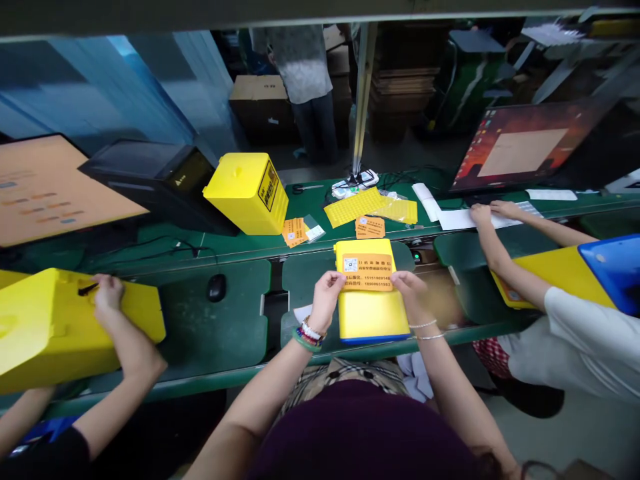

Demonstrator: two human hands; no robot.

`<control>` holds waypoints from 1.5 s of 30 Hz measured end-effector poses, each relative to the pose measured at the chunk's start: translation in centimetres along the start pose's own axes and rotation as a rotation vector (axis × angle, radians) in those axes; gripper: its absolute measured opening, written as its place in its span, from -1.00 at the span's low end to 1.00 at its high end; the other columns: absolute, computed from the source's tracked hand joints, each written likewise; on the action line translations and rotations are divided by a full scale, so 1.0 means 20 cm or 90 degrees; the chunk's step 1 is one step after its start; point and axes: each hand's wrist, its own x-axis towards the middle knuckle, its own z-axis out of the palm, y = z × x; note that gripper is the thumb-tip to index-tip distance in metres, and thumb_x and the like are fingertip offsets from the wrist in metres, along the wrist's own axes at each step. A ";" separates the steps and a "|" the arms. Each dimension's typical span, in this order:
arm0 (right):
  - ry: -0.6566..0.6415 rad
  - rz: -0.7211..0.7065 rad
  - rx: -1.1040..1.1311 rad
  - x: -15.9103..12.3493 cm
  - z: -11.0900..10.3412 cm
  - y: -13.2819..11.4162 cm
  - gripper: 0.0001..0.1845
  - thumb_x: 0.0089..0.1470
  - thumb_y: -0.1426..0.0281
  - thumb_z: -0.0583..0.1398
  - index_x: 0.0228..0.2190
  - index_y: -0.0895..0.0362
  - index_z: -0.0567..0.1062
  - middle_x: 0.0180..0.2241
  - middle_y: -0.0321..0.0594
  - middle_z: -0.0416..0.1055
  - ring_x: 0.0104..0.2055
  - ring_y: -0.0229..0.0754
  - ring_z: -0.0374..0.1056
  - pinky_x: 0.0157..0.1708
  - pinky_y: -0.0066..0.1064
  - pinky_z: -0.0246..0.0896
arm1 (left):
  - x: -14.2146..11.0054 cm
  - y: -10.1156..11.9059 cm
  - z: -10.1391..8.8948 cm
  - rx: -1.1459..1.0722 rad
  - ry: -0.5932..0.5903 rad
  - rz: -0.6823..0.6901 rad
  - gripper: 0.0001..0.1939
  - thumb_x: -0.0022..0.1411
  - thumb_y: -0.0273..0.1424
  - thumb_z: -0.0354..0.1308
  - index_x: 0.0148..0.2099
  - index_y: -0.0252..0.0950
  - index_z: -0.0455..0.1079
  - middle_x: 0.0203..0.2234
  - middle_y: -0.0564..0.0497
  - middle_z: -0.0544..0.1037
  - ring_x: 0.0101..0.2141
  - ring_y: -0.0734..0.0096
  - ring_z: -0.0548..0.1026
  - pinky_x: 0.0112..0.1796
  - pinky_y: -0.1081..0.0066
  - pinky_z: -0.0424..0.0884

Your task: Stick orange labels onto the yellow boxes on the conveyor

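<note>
An orange sticker (369, 272) with a QR code and phone numbers is stretched between my two hands, over the upper part of a yellow box (373, 317) with a blue bottom edge. My left hand (327, 298) pinches the sticker's left edge. At its right edge, my right hand (411, 293) has thumb and fingers closed on it. Whether the sticker touches the box's face, I cannot tell. The box lies on a green board in front of me. Beyond it rests a stack of similar orange stickers (371, 227).
A yellow box (247, 193) stands beside a black computer case (160, 173). Yellow sheets (355, 208), scissors (306, 189) and a mouse (217, 288) lie on the green bench. Co-workers sit on both sides: one hand (108, 297) on a yellow box at left, hands (483, 215) over white paper at right.
</note>
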 end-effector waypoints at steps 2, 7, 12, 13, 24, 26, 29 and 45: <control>0.001 0.011 0.019 0.07 0.00 0.03 -0.65 -0.17 0.10 0.32 -0.48 0.12 0.48 -0.41 -0.20 0.51 -0.37 -0.15 0.38 -0.36 -0.33 0.30 | 0.08 -0.01 0.04 0.015 -0.005 0.007 -0.76 0.14 -0.22 0.20 -0.34 -0.29 0.34 -0.41 0.03 0.47 -0.36 0.44 0.42 -0.29 0.43 0.38; 0.021 0.023 0.019 0.24 0.01 0.14 -0.64 -0.23 0.12 0.35 -0.50 0.14 0.47 -0.43 -0.21 0.48 -0.36 -0.15 0.35 -0.33 -0.32 0.29 | 0.21 -0.07 0.07 0.112 0.031 0.019 -0.79 0.13 -0.26 0.19 -0.43 -0.29 0.33 -0.48 0.05 0.43 -0.42 0.44 0.38 -0.35 0.44 0.33; 0.025 -0.016 -0.058 0.33 0.03 0.21 -0.67 -0.20 0.13 0.33 -0.52 0.14 0.50 -0.43 -0.24 0.42 -0.37 -0.18 0.31 -0.30 -0.31 0.27 | 0.28 -0.12 0.05 0.224 0.076 0.041 -0.80 0.13 -0.30 0.17 -0.48 -0.28 0.33 -0.48 0.05 0.42 -0.40 0.42 0.38 -0.32 0.42 0.31; 0.027 -0.026 -0.072 0.34 0.03 0.21 -0.68 -0.19 0.13 0.33 -0.52 0.14 0.51 -0.43 -0.24 0.41 -0.38 -0.18 0.29 -0.30 -0.31 0.26 | 0.29 -0.12 0.05 0.240 0.077 0.046 -0.80 0.13 -0.31 0.17 -0.49 -0.27 0.32 -0.49 0.05 0.42 -0.40 0.41 0.38 -0.32 0.42 0.31; 0.020 -0.064 -0.163 0.37 0.03 0.19 -0.74 -0.10 0.17 0.27 -0.53 0.12 0.53 -0.43 -0.25 0.38 -0.39 -0.20 0.25 -0.30 -0.33 0.20 | 0.33 -0.14 0.06 0.298 0.090 0.051 -0.78 0.15 -0.34 0.15 -0.52 -0.25 0.31 -0.55 0.08 0.35 -0.45 0.41 0.32 -0.37 0.44 0.22; 0.018 -0.068 -0.162 0.37 0.03 0.19 -0.75 -0.09 0.18 0.27 -0.53 0.12 0.53 -0.44 -0.25 0.37 -0.40 -0.21 0.25 -0.30 -0.33 0.20 | 0.33 -0.13 0.07 0.306 0.097 0.046 -0.78 0.14 -0.34 0.16 -0.52 -0.25 0.30 -0.56 0.09 0.34 -0.45 0.41 0.31 -0.37 0.43 0.21; 0.021 -0.077 -0.171 0.38 0.03 0.19 -0.77 -0.09 0.21 0.27 -0.52 0.13 0.53 -0.44 -0.27 0.35 -0.41 -0.22 0.23 -0.30 -0.33 0.20 | 0.33 -0.13 0.07 0.308 0.101 0.049 -0.77 0.14 -0.36 0.16 -0.54 -0.25 0.29 -0.57 0.09 0.33 -0.45 0.41 0.30 -0.37 0.43 0.20; 0.023 -0.091 -0.186 0.40 0.04 0.21 -0.78 -0.07 0.23 0.26 -0.52 0.14 0.52 -0.44 -0.30 0.29 -0.39 -0.24 0.19 -0.32 -0.38 0.16 | 0.31 -0.17 0.08 0.357 0.128 0.111 -0.82 0.19 -0.38 0.14 -0.46 -0.26 0.31 -0.53 0.11 0.28 -0.44 0.43 0.27 -0.36 0.45 0.17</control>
